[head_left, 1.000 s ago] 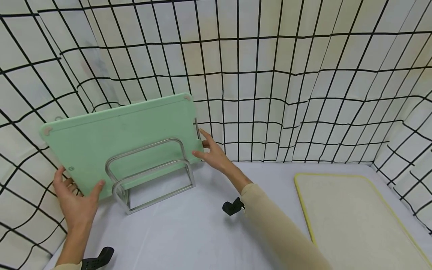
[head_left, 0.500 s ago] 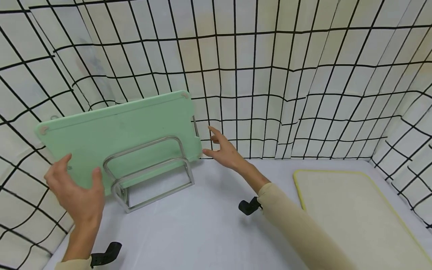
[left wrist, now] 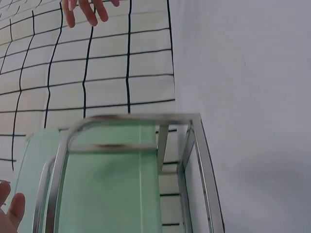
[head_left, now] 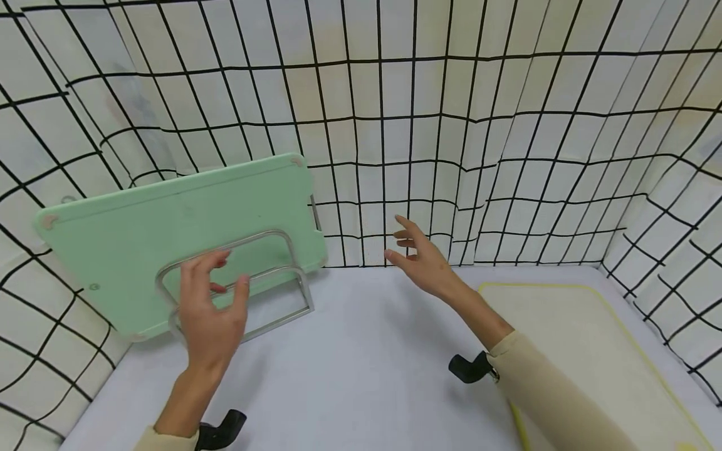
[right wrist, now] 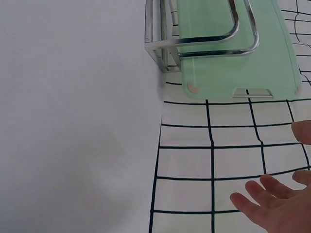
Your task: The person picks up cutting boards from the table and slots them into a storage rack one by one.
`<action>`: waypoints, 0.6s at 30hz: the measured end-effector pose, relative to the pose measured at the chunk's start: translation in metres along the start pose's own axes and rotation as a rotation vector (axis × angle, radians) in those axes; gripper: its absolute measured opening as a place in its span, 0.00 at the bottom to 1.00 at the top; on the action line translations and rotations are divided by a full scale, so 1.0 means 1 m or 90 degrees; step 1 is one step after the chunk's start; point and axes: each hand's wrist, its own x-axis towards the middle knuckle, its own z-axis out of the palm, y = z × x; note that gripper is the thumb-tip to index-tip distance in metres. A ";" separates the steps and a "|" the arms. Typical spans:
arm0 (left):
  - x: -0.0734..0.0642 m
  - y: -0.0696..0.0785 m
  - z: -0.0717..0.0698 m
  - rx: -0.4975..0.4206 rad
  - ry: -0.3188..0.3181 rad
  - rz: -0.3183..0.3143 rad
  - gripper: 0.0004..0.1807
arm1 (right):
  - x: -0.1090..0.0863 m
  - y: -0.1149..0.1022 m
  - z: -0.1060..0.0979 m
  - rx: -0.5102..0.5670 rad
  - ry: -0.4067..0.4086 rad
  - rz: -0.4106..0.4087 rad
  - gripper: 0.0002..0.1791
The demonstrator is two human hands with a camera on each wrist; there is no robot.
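A mint-green cutting board (head_left: 130, 244) stands on its long edge, leaning back in a silver metal rack (head_left: 278, 324). My left hand (head_left: 211, 313) hovers in front of the rack with relaxed fingers and holds nothing; it hides part of the rack's left side. Well to the right of the board, my right hand (head_left: 423, 260) is in the air, fingers extended and thumb apart. In the right wrist view, the board (right wrist: 218, 73) shows a handle slot at its end, away from the fingers.
A pale board with a yellow rim (head_left: 570, 332) lies flat at the right of the white table (head_left: 350, 369). White walls with a black grid (head_left: 397, 144) rise behind and at both sides. Black wrist cameras (head_left: 470, 368) sit below the hands.
Both hands have let go of the green board. My left hand has moved right, across the front of the rack; my right hand has drawn away to the right. The board stays leaning there.
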 end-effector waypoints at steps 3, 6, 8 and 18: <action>-0.006 0.013 0.016 -0.033 -0.054 -0.008 0.25 | -0.014 0.005 -0.017 -0.014 0.021 0.019 0.41; -0.012 0.025 0.031 -0.062 -0.122 -0.027 0.25 | -0.026 0.010 -0.033 -0.022 0.045 0.037 0.40; -0.015 0.034 0.040 -0.082 -0.171 -0.050 0.24 | -0.034 0.013 -0.044 -0.030 0.060 0.046 0.39; -0.023 0.076 0.080 -0.174 -0.401 -0.210 0.23 | -0.074 0.016 -0.087 -0.070 0.100 0.082 0.37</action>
